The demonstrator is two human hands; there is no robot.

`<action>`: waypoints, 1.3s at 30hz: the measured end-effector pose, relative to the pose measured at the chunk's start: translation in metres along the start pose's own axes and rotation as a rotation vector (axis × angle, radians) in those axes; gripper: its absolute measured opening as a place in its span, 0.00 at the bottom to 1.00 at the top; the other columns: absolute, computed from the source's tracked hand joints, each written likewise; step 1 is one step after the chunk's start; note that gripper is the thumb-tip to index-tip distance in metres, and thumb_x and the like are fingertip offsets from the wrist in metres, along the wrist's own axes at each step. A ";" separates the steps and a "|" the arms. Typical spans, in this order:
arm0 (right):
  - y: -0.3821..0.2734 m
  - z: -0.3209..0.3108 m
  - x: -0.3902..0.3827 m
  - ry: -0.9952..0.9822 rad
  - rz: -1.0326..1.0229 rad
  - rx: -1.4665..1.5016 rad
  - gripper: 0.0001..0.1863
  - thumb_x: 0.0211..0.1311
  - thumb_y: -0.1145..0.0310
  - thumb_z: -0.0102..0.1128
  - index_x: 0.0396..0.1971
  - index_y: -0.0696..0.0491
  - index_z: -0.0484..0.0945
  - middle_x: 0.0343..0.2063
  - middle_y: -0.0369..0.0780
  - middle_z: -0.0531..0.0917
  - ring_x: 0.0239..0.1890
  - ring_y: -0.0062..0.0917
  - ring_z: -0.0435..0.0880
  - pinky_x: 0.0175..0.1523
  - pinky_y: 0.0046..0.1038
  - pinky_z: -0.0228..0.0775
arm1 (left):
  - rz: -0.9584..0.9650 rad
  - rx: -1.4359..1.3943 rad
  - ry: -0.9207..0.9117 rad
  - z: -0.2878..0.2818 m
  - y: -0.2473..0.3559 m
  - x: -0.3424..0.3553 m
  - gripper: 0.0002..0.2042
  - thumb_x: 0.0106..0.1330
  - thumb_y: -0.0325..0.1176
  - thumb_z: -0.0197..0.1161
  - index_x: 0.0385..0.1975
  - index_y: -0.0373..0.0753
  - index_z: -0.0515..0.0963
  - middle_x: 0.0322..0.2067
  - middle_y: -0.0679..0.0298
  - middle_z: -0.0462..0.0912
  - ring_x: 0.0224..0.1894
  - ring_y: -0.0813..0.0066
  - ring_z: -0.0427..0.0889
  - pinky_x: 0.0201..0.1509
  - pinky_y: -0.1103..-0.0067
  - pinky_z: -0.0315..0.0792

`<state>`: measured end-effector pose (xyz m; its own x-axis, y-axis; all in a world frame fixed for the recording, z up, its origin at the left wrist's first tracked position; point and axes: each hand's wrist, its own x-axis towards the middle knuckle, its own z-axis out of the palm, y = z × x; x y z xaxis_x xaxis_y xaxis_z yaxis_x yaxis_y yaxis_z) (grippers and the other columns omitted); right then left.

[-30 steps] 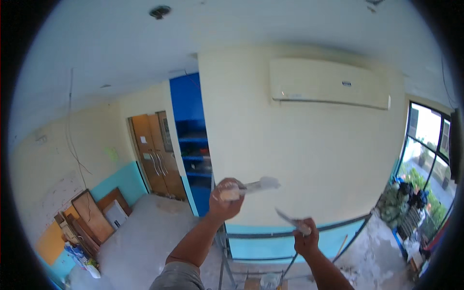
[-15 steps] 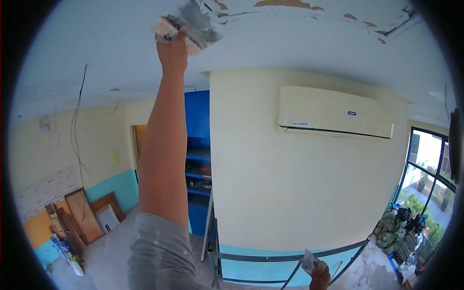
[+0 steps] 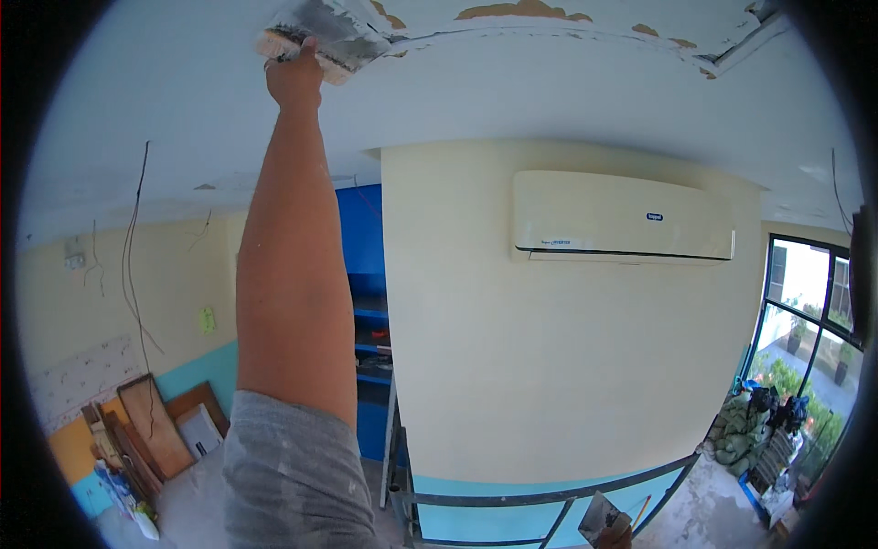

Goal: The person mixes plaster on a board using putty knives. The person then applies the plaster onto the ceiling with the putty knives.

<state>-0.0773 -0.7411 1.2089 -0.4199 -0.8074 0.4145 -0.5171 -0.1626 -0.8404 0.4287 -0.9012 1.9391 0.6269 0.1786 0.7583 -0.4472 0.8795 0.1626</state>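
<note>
Left hand [image 3: 294, 78] is reaching overhead, fingers closed around a wide plaster trowel [image 3: 320, 35], which is lying flat against the white ceiling [image 3: 549, 82] beside patchy bare spots. Right hand [image 3: 620, 532] is sitting low at the frame edge, gripping a putty knife [image 3: 599, 520]; fingers mostly hidden, closure hard to tell.

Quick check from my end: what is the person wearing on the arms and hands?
The left arm is bare from the hand down to a short grey sleeve flecked with pale smears. No glove, watch or ring shows. The right hand barely shows at the lower edge.
</note>
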 end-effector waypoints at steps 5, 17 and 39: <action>0.016 0.002 -0.005 0.023 -0.028 0.110 0.28 0.66 0.53 0.53 0.55 0.60 0.68 0.51 0.47 0.75 0.52 0.33 0.74 0.55 0.33 0.67 | -0.217 -0.050 -0.002 -0.017 0.006 -0.026 0.38 0.57 0.43 0.70 0.56 0.20 0.59 0.47 0.46 0.76 0.44 0.60 0.80 0.41 0.70 0.75; 0.004 -0.002 0.002 -0.205 0.404 1.354 0.26 0.68 0.61 0.53 0.60 0.58 0.62 0.53 0.45 0.73 0.53 0.33 0.74 0.53 0.32 0.72 | -0.185 -0.358 0.010 -0.024 0.034 -0.114 0.39 0.60 0.38 0.67 0.61 0.23 0.50 0.52 0.42 0.70 0.49 0.55 0.77 0.49 0.68 0.72; -0.217 -0.005 0.057 -0.441 -0.518 0.452 0.15 0.62 0.66 0.58 0.42 0.60 0.72 0.32 0.44 0.81 0.31 0.27 0.80 0.37 0.27 0.72 | -0.719 -0.179 -0.338 -0.061 0.085 -0.443 0.25 0.63 0.31 0.63 0.51 0.25 0.58 0.43 0.46 0.75 0.44 0.61 0.79 0.47 0.73 0.73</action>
<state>0.0075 -0.7489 1.4165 0.1707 -0.7008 0.6927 -0.1745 -0.7134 -0.6787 0.1518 -0.8790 1.5783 0.4826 -0.5744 0.6612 0.1183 0.7907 0.6007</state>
